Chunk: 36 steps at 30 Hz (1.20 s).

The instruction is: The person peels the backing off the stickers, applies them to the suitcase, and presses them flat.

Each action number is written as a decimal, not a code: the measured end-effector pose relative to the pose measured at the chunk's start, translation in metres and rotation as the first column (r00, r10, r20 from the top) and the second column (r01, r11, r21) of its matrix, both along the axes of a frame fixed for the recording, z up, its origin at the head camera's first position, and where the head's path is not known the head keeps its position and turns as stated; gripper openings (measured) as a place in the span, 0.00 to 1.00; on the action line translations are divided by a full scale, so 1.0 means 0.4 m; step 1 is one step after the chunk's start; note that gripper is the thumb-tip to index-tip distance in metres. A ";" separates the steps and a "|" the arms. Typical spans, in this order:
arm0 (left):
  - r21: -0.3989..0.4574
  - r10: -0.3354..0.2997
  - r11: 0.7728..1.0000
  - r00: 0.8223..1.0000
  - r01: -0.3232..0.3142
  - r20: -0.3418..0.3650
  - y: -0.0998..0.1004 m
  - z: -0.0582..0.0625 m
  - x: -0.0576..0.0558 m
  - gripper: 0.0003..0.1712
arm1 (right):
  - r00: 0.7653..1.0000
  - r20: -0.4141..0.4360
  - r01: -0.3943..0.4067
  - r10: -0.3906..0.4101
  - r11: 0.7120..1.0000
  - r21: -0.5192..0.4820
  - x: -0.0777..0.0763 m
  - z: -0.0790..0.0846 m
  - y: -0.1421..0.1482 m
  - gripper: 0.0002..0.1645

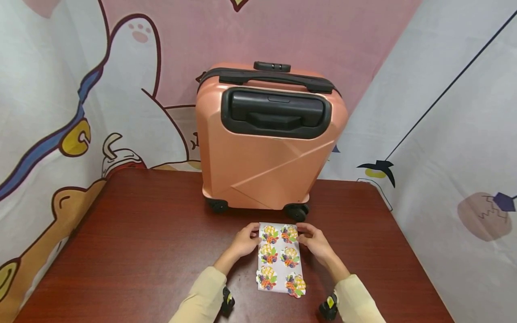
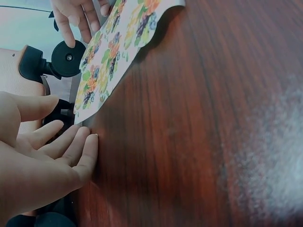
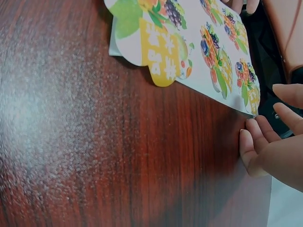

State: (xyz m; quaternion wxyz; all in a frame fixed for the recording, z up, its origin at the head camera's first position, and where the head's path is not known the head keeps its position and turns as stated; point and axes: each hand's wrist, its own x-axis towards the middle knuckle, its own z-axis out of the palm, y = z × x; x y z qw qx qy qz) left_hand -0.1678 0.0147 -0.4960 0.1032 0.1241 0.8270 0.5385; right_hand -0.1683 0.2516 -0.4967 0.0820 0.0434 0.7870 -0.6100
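A white sheet of stickers (image 1: 279, 269) lies lengthwise on the table, printed with several colourful fruit clusters. At its near end the stickers reach out past the sheet's edges. My left hand (image 1: 244, 241) is at the far left corner, with loosely extended fingertips right at the edge in the left wrist view. On the opposite side, my right hand (image 1: 316, 243) has its fingertips beside the far right corner. Both thumbs stand apart from the fingers, and neither hand grips the sheet. In the right wrist view, a yellow-and-green fruit sticker (image 3: 163, 59) overhangs the near edge.
An orange hard-shell suitcase (image 1: 262, 166) stands upright behind the sheet, its black wheels (image 1: 296, 211) close to the sheet's far end. The brown wooden table (image 1: 141, 242) extends to both sides. A cartoon-printed cloth (image 1: 303, 31) hangs behind and around it.
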 end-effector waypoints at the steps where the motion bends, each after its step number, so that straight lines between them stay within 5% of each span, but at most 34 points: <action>1: 0.009 0.005 1.000 1.000 -0.005 -0.004 0.000 0.001 0.001 0.24 | 1.000 -0.004 -0.001 0.001 1.000 -0.001 0.000 0.000 0.000 0.24; 20: 0.127 0.193 0.976 0.976 -0.179 -0.103 0.003 0.001 -0.007 0.11 | 0.995 -0.053 0.086 -0.089 0.995 -0.058 0.006 0.022 -0.022 0.19; 36: 0.156 0.254 0.959 0.961 -0.236 -0.106 0.000 0.016 -0.011 0.12 | 0.992 -0.063 0.105 -0.111 0.990 -0.099 0.010 0.035 -0.034 0.19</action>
